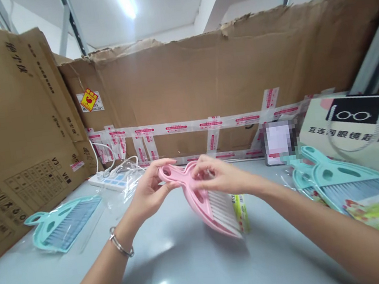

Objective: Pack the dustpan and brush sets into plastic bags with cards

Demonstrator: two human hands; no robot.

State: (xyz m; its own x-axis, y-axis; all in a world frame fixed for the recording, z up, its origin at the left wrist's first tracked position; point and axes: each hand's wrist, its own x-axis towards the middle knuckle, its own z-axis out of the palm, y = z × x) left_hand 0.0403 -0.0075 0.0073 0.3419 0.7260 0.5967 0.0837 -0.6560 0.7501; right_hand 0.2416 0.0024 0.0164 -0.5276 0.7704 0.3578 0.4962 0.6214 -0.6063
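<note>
A pink dustpan and brush set (pixel 198 202), nested together with white bristles showing, is held tilted above the middle of the table. The fingers and thumb of my left hand (pixel 151 187) are closed round the looped end of its handle. My right hand (pixel 220 175) pinches the set where handle and head meet, its fingertips partly hidden. Behind the bristles a yellow-green label card (pixel 241 212) shows. I cannot tell whether that card is fixed to the set.
On the grey table (pixel 141 280) lie a teal dustpan and brush set (pixel 65 225) at left and teal sets (pixel 342 174) with label cards at right. A power strip (pixel 112 182), clear plastic wrap, a blurred card (pixel 277 141) and a paper bag (pixel 353 130) stand near the cardboard wall (pixel 180 77).
</note>
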